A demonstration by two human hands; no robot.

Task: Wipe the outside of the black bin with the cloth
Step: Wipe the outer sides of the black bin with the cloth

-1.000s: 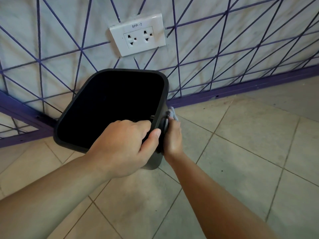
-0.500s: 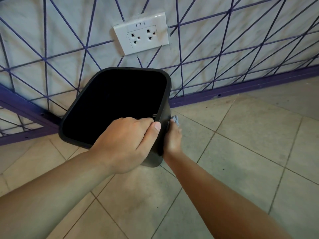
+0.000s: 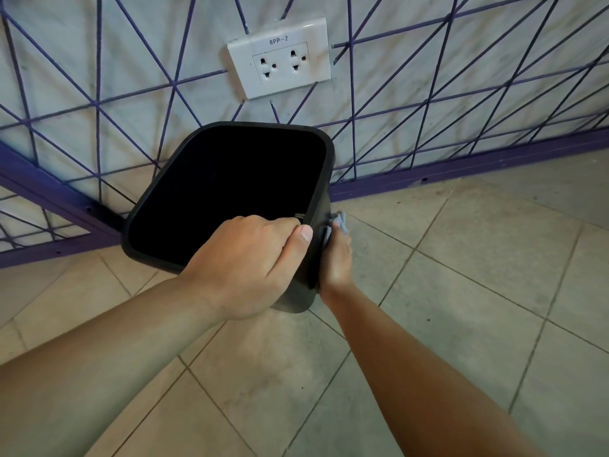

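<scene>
The black bin (image 3: 324, 179) stands on the tiled floor near the wall, its open mouth tilted towards me. My left hand (image 3: 250, 262) grips the near right corner of its rim, fingers inside and thumb on top. My right hand (image 3: 336, 258) presses a small blue-grey cloth (image 3: 339, 223) against the bin's right outer wall, below the rim. Most of the cloth is hidden between the palm and the bin.
A white double wall socket (image 3: 280, 57) labelled 8PP-2 sits above the bin on a pale wall with purple lines. A purple skirting board (image 3: 461, 169) runs along the wall's foot. Beige floor tiles (image 3: 478, 275) extend to the right and towards me.
The bin has tipped slightly and my right hand with the cloth has slid a little along the bin's right side. My left hand keeps its grip on the rim.
</scene>
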